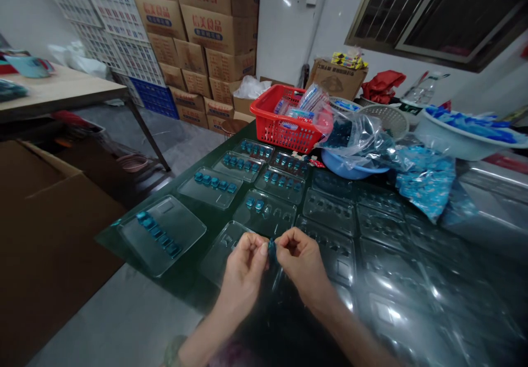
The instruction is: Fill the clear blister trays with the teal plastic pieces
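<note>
Small blue piece [271,250] pinched between left hand [242,268] and right hand [300,259]

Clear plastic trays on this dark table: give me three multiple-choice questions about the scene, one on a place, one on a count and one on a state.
1. Where is the red plastic basket?
A. On the floor
B. At the far end of the dark table top
C. On the wooden table at the left

2. How many blue pieces lie in the clear plastic tray just beyond the hands?
A. One
B. Six
C. Two

3. What are the left hand and right hand doing?
A. Pinching a small blue piece between them
B. Resting flat on a tray
C. Lifting the basket

1: B, the basket stands beyond the rows of trays.
2: C, two sit at the tray's left end, with the other sockets bare.
3: A, the fingertips of both hands meet on it.
</note>
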A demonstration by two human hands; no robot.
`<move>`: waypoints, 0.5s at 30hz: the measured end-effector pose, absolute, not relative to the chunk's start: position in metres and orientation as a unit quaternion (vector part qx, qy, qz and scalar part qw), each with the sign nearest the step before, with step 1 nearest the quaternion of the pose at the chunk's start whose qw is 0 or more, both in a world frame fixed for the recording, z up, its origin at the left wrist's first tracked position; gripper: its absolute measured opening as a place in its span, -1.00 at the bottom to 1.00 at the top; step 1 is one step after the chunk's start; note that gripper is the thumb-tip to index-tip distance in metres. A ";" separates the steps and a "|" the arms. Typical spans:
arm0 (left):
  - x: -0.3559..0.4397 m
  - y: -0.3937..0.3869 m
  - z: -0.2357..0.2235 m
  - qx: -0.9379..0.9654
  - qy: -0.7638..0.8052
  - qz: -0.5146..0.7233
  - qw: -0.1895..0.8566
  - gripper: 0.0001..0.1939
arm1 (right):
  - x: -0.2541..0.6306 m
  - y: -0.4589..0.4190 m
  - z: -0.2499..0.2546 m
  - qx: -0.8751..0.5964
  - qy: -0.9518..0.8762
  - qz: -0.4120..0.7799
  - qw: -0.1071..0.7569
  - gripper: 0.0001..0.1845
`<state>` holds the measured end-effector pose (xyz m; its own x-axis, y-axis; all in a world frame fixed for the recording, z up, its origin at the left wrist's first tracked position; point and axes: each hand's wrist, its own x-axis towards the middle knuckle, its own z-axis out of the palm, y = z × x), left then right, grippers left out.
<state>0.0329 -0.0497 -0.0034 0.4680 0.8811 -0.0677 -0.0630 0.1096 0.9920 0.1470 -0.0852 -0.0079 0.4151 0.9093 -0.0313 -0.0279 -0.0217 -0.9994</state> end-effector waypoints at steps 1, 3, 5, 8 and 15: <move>0.033 -0.050 -0.003 0.541 0.356 0.369 0.667 -0.92 | 0.147 -0.085 -0.008 -0.582 -0.355 0.412 0.605 -0.90; 0.035 -0.050 -0.003 0.491 0.326 0.384 0.711 -0.92 | 0.147 -0.086 -0.007 -0.546 -0.317 0.458 0.626 -0.86; 0.037 -0.049 -0.004 0.428 0.287 0.396 0.760 -0.85 | 0.147 -0.086 -0.004 -0.503 -0.274 0.509 0.643 -0.82; 0.040 -0.046 -0.006 0.314 0.235 0.398 0.830 -0.78 | 0.150 -0.087 -0.003 -0.440 -0.208 0.563 0.668 -0.80; 0.037 -0.043 -0.007 0.268 0.266 0.333 0.864 -0.91 | 0.154 -0.088 -0.012 -0.481 -0.247 0.543 0.643 -0.83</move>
